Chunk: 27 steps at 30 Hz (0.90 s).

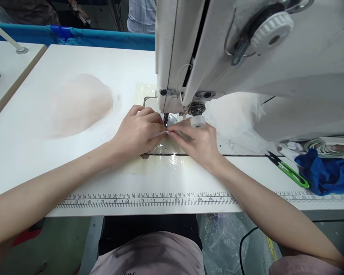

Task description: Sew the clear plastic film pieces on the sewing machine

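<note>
Your left hand [139,131] and right hand [202,141] meet just in front of the presser foot [166,120] of the sewing machine [179,49], each grip drawn to a fingertip pinch. Between them you hold a narrow strip of thin white material [159,133], right at the needle area; its far end is hidden by your fingers. Both forearms cross the counter [126,183], over the ruler scale [160,199] along its front edge. To the right of your right hand, sheer white material [232,114] lies beneath the machine's arm. Farther right, green-handled snips [294,174] rest beside a crumpled blue cloth [326,172], near a coil of pale cord [318,148].
</note>
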Each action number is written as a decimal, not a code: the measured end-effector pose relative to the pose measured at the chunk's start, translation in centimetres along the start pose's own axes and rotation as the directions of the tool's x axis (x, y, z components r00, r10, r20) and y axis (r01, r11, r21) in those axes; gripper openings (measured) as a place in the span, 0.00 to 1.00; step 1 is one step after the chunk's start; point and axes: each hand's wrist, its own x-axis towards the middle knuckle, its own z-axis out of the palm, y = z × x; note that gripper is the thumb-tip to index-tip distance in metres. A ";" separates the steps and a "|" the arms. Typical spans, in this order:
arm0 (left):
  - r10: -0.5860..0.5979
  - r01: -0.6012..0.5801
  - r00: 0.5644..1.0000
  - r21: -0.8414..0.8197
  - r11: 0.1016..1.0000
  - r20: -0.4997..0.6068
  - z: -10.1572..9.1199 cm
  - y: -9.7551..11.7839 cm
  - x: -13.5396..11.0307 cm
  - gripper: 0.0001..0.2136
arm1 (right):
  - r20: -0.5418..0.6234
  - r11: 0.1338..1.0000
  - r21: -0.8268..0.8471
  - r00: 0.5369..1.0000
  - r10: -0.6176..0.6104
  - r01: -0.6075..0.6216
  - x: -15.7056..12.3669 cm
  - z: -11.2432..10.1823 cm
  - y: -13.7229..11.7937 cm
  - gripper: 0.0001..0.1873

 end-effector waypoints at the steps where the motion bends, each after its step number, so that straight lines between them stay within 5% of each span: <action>1: 0.013 -0.013 1.000 0.010 1.000 0.001 -0.1 0.1 0.0 0.11 | -0.004 1.000 0.003 1.000 -0.012 0.012 0.0 -0.1 0.0 0.11; 15: 0.213 -0.213 0.977 0.267 0.940 0.030 -0.6 2.0 -3.8 0.15 | 0.095 0.939 -0.110 0.944 -0.315 0.325 -1.2 -1.3 -0.5 0.08; 27: 0.201 -0.205 0.979 0.214 0.955 0.039 -0.5 1.8 -3.8 0.15 | 0.160 0.917 -0.160 0.926 -0.342 0.367 -1.3 -2.0 -0.9 0.09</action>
